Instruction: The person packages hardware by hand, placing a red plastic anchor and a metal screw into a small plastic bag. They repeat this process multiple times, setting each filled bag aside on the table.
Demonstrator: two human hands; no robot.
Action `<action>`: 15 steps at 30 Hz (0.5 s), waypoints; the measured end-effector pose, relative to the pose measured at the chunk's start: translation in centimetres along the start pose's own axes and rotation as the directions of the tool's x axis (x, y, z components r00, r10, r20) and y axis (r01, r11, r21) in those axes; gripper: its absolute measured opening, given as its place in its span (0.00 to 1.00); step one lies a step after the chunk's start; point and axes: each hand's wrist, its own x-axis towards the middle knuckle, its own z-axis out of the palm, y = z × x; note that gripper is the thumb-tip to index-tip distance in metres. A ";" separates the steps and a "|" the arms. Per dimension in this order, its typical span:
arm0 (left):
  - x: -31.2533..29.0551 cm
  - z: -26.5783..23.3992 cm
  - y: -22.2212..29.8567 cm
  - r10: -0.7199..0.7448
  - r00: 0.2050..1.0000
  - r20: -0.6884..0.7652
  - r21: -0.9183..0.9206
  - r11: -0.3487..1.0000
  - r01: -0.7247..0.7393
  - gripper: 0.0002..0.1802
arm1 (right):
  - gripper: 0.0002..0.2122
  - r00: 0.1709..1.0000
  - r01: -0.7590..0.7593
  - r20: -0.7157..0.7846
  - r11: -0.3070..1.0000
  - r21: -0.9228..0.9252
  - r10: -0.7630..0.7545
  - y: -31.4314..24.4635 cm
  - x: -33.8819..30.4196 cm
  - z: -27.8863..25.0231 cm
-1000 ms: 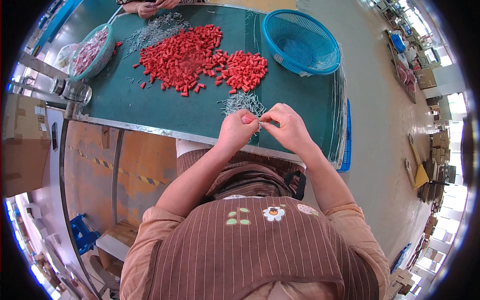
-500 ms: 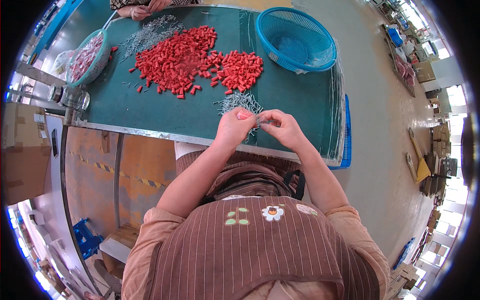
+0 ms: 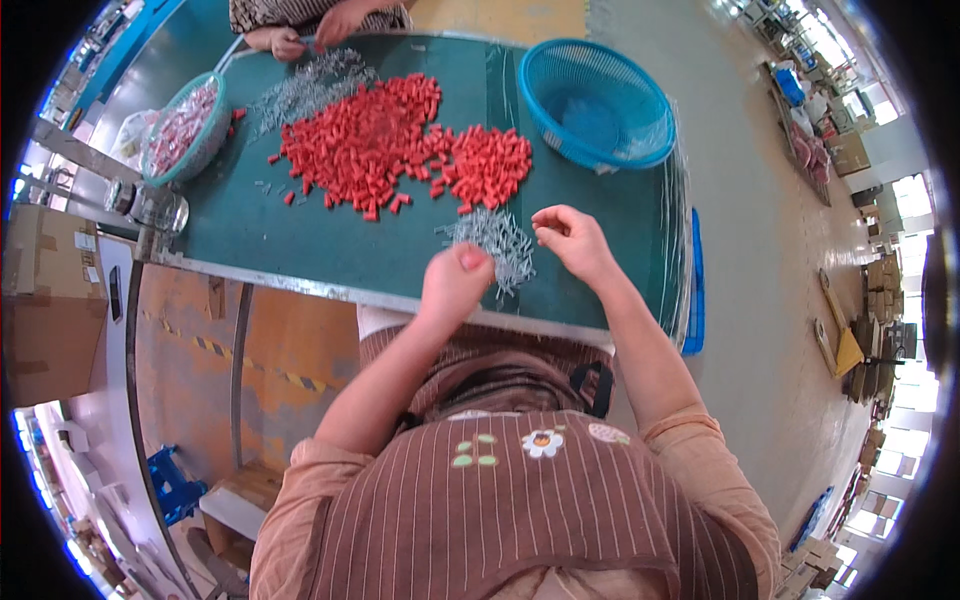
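My left hand (image 3: pixel 457 286) is closed in a loose fist at the near edge of the grey screw pile, somewhat blurred. A reddish spot shows at the top of its grip; what it holds cannot be made out. My right hand (image 3: pixel 578 245) hovers to the right of the screws, apart from my left hand. Its fingers are curved with a gap to the thumb, and nothing shows between them. The small grey screws (image 3: pixel 503 243) lie just beyond my left hand. Short red plastic plugs (image 3: pixel 487 165) form a small heap behind them, joining a larger red heap (image 3: pixel 360 140).
A blue plastic basket (image 3: pixel 650 157) stands at the table's far right. At left is a pale green basket (image 3: pixel 218 128) of small clear bags with red contents, near a glass jar (image 3: pixel 165 210). Another person's hands (image 3: pixel 287 43) work at the far edge beside more grey screws (image 3: pixel 318 85).
My hands, together over the screws before, are now apart: the left moved nearer and left, the right moved right. The view tilted slightly, and the other person's hands shifted.
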 end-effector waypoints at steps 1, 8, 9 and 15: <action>-0.2 0.3 0.3 0.021 1.000 0.010 0.050 0.999 -0.022 0.08 | 0.14 0.999 0.018 -0.028 0.973 -0.228 -0.025 0.2 1.2 -0.3; -1.1 0.1 -1.4 0.008 0.998 -0.059 0.012 1.000 -0.007 0.09 | 0.18 0.959 0.210 -0.011 0.735 -0.645 -0.283 0.4 7.6 2.7; -1.0 0.1 -2.8 -0.012 0.999 -0.050 -0.071 0.997 0.009 0.09 | 0.19 0.926 0.226 -0.058 0.671 -0.706 -0.373 2.5 8.1 4.0; -0.8 -0.8 -3.1 -0.105 0.994 -0.009 -0.190 0.977 0.101 0.06 | 0.13 0.958 0.126 -0.108 0.728 -0.674 -0.266 2.8 7.5 5.2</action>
